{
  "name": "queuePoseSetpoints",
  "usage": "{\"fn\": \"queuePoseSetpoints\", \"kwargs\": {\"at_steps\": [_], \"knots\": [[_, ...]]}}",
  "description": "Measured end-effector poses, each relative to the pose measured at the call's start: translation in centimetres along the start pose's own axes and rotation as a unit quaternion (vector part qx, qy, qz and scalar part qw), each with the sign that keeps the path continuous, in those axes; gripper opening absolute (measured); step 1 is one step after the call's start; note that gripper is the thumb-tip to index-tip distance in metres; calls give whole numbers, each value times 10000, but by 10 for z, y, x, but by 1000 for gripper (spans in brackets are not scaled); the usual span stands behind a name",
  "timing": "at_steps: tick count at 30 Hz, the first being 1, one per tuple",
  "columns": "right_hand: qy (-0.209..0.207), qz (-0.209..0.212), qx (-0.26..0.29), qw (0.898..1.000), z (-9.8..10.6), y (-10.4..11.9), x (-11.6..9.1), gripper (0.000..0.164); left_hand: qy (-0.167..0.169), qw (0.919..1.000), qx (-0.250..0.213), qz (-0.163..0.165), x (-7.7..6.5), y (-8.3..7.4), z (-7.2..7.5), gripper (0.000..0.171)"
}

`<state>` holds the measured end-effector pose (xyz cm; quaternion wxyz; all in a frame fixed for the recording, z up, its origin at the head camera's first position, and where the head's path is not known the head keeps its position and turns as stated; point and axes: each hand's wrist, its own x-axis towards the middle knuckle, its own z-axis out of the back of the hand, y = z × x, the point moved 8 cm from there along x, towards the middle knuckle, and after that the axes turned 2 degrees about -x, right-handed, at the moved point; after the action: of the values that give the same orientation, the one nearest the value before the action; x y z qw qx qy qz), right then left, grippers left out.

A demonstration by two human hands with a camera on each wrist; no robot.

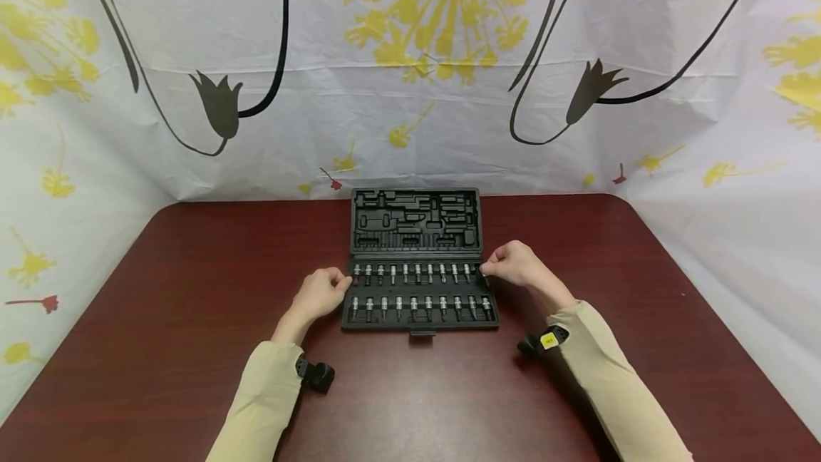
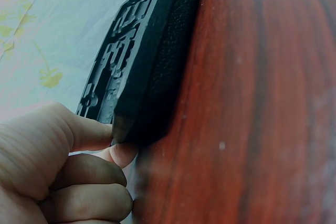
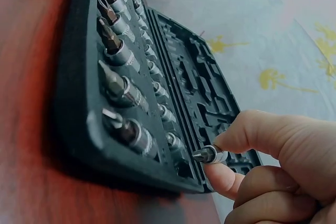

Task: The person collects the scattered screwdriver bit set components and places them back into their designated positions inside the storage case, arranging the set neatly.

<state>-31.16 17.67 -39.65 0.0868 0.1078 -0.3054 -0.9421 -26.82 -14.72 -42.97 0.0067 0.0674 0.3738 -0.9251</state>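
A black plastic socket case [image 1: 398,290] lies open on the table, holding two rows of silver bit sockets [image 1: 413,305]. At its left side my left hand [image 1: 321,293] pinches the edge of the case between thumb and index finger; the other fingers are curled, as the left wrist view shows. Beside the right end of the back row, my right hand [image 1: 518,266] holds one bit socket [image 3: 208,155] between thumb and index fingertip. Its bit tip points toward the case, just above a dark slot [image 3: 184,169] at the row's end.
The case's raised lid [image 1: 417,219] with moulded recesses leans near the back edge of the dark red wooden table [image 1: 244,248]. A white cloth [image 1: 410,105] with flower prints hangs behind and at both sides. A small latch [image 1: 422,334] juts from the case's front.
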Motion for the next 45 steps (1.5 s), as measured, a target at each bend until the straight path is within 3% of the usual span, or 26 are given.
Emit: {"fn": "queuePoseSetpoints", "kwargs": {"at_steps": [15,21,27,35,40,43,45], "knots": [[-82,-319,110,9994,-5,0,14,23,-20,9999,93,66,0,-1,1,20],[-276,-19,-477,9985,-6,13,11,25,-48,9999,97,121,0,-1,1,20],[-202,-262,-870,9957,-6,12,13,30,-34,9999,103,83,-1,-1,1,20],[393,-1029,-395,9931,-6,-13,22,52,0,10000,49,70,-1,-3,1,20],[589,-990,-155,9932,-8,-20,26,53,70,10000,-30,27,0,-3,3,21],[330,-725,94,9968,0,-19,25,50,101,9998,-129,71,5,-2,10,21],[-153,-518,167,9984,12,-16,28,46,-30,9997,-215,118,13,-5,20,24]]}}
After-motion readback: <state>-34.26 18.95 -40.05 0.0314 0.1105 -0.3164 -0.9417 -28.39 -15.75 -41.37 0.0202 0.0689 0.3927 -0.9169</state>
